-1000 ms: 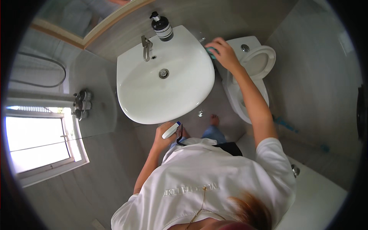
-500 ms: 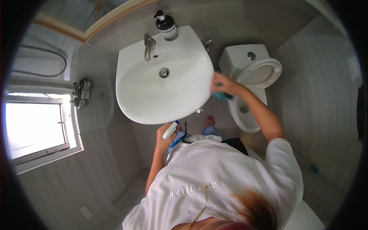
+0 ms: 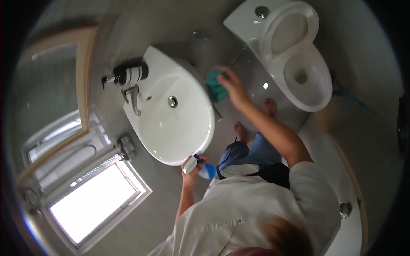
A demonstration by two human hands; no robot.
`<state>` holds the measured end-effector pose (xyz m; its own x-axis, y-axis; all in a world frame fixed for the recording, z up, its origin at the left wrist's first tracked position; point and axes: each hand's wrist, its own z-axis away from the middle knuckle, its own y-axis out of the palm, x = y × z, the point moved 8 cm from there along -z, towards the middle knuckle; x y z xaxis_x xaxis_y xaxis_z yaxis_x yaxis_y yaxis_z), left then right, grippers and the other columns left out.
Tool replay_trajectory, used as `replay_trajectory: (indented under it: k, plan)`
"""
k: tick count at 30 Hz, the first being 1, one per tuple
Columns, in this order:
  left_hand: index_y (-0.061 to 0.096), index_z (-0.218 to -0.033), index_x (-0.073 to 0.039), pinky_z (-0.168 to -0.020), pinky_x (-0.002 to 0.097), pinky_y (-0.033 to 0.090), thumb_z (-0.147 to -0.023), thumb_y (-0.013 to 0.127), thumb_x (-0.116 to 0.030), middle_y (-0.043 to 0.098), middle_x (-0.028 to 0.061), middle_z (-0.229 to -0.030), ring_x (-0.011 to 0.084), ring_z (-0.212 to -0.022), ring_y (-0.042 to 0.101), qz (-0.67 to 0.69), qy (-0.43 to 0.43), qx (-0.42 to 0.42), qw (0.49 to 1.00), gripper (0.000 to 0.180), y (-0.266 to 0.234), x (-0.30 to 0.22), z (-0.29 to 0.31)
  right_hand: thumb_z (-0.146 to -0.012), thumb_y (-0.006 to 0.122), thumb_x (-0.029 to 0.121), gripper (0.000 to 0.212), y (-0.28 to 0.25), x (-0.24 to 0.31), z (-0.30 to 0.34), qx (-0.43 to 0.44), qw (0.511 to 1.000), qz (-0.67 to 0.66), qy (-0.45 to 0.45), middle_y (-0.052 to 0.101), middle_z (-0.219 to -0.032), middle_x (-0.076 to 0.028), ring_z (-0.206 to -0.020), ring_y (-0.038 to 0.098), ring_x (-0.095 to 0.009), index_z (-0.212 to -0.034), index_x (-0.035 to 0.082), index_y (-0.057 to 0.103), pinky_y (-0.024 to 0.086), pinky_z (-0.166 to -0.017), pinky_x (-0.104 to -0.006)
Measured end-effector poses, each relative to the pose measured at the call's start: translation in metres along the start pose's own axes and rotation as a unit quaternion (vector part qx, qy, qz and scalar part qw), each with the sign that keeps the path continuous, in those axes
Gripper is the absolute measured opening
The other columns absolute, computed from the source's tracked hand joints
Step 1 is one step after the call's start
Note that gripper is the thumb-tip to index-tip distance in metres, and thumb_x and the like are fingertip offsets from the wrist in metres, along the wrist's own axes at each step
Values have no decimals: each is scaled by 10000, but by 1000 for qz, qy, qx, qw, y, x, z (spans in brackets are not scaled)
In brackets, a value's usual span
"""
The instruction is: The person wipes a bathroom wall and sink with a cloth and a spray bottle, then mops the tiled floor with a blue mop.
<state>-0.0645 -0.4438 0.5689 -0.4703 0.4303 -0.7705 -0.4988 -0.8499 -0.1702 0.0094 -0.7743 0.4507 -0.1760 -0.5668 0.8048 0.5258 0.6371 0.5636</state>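
Raised lettering crosses the chest of the white shirt (image 3: 265, 205), too blurred to read. The black pump bottle (image 3: 130, 75) at the sink's back corner carries pale label bands; their print is too small to make out. The left hand (image 3: 194, 172) curls around the neck of a spray bottle (image 3: 208, 171) just by the front rim of the white sink (image 3: 188, 132). Its white head slants from lower left to upper right, the blue tip at the upper end. The right hand (image 3: 232, 85) has its fingers bunched on a green cloth (image 3: 216, 87) beside the sink's right edge; whether they touch I cannot tell. The crumpled cloth's longer axis runs roughly up and down.
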Motion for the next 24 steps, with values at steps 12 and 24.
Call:
replay_trajectory:
  k: [12,24]
  plan:
    - [684,-916,76,-896,490,544,-645,623,-44,721,276,-947,400,-902,708,-1,-43,-3,999,302,0,14,2,-1016,486,155,349,93,-81,-64,45,992,52,-107,517,-1324,-167,-1290,463,-308,-1343,91,589,362,-1094,-402]
    - [677,-960,84,-958,495,517,-661,646,-60,718,268,-1033,390,-1007,695,-24,-39,-28,999,334,0,17,7,-1013,439,388,442,-119,-318,96,223,773,500,321,633,-1256,-235,-1123,626,-387,-1265,103,664,478,-993,-504]
